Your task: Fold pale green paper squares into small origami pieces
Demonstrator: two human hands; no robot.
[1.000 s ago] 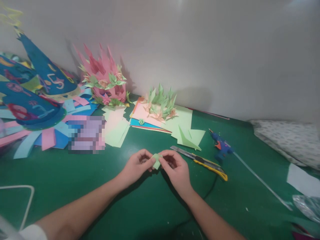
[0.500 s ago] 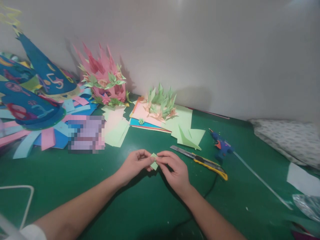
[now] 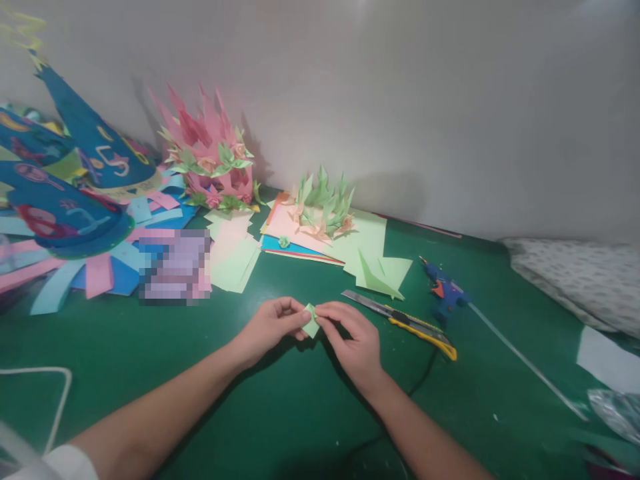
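Observation:
Between my hands is a small folded piece of light green paper [image 3: 311,327], held up over the green table [image 3: 235,427]. My left hand [image 3: 274,328] pinches its left side, thumb on top and fingers behind. The thumb and fingertips of my right hand [image 3: 353,337] are closed on its right edge. Just right of that hand lies a yellow utility knife [image 3: 417,328] with its blade extended. Green paper sheets [image 3: 384,275], one folded into a pointed shape, lie behind the knife.
A blue glue gun [image 3: 445,288] with a long glue stick [image 3: 525,360] lies at right. Behind stand a green paper crown [image 3: 323,200] and a pink paper crown [image 3: 207,153]. Blue cone hats [image 3: 95,133] crowd the left, and a white bent tube [image 3: 63,400] sits front left.
My right fingertips have shifted slightly on the green paper, baring a little more of its lower part. Both hands stay in nearly the same place.

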